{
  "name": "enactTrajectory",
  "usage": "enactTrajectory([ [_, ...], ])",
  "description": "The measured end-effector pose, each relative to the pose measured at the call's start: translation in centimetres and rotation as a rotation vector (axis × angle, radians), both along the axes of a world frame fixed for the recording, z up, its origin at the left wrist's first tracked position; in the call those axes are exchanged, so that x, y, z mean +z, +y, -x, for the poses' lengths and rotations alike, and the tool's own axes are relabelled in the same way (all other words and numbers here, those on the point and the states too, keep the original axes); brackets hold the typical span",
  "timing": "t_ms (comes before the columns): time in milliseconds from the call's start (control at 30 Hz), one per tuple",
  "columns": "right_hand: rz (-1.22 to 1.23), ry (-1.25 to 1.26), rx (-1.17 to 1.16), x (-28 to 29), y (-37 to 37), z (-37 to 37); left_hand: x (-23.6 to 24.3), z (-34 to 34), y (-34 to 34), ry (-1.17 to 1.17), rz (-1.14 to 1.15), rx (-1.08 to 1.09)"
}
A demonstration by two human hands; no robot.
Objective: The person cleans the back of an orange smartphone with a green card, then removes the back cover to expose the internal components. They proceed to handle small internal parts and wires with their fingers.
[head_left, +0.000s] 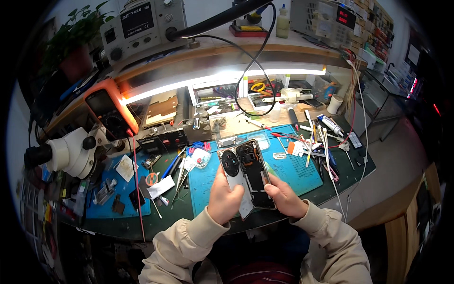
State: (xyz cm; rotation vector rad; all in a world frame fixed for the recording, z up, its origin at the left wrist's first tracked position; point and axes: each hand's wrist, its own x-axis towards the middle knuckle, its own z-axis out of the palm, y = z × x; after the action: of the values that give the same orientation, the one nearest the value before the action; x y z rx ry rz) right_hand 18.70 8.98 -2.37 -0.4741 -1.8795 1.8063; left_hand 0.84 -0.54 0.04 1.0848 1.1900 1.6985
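Above the near edge of a blue work mat (pixel 203 189), both hands hold parts of a smartphone. My left hand (pixel 226 196) is closed on a pale phone back cover (pixel 239 194) with a large dark oval camera plate at its top. Gripped along its right side by my right hand (pixel 286 195) is an opened phone body (pixel 257 182), its black inside and camera area facing up. Cover and body lie side by side, slightly angled; I cannot tell whether they touch. Fingers beneath both parts are hidden.
A white microscope (pixel 71 154) and an orange multimeter (pixel 111 109) stand at the left. Pens, swabs and tweezers (pixel 326 146) crowd the mat's right side. A lit strip lamp (pixel 222 78) runs under the shelf, which carries a grey hot-air station (pixel 137 33). A red cable (pixel 137 189) hangs over the left bench.
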Motion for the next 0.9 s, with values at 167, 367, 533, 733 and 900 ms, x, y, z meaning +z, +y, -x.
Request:
enactTrajectory([
  [167,0.046,0.006,-0.001,0.1,0.0,-0.2,0.3,-0.2,-0.1,-0.023,-0.001,-0.001],
  [367,0.087,-0.047,0.022,1.4,0.0,-0.6,0.5,-0.1,-0.6,-0.034,0.006,0.007],
  [533,0.254,0.035,0.024,1.1,-0.1,-0.4,1.0,-0.1,-1.0,-0.058,0.041,0.021],
  [733,0.347,0.023,0.104,1.1,0.6,-1.0,1.3,0.3,-1.7,-0.121,0.036,0.025],
  [900,0.546,0.093,0.117,2.3,0.0,-0.8,2.6,0.7,-2.9,-0.275,0.092,-0.032],
])
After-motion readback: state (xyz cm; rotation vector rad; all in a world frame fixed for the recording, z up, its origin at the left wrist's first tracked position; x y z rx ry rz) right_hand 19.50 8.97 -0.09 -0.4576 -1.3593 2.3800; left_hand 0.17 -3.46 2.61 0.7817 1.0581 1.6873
